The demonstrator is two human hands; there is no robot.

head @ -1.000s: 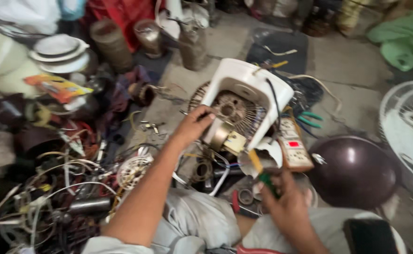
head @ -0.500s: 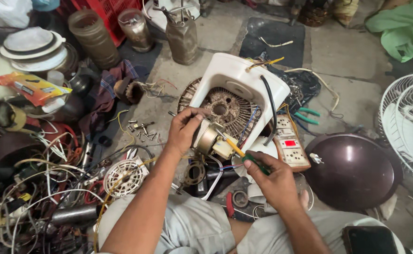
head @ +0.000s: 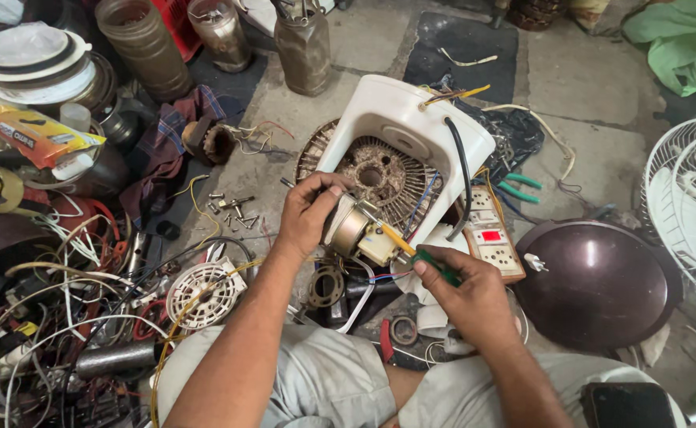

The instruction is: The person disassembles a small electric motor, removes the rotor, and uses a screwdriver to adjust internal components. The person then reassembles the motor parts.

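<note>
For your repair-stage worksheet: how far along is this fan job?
Done: white housing lies opened, loose screws on the floor. In hand: left hand steadies the small motor; right hand works a screwdriver at it. Left: wires hang loose, and fan guard lies apart.

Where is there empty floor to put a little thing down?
Bare stone floor shows between the black mat, the green cloth and the white fan guard. A smaller patch lies by the loose screws. The wire heap at the left is crowded.
</note>
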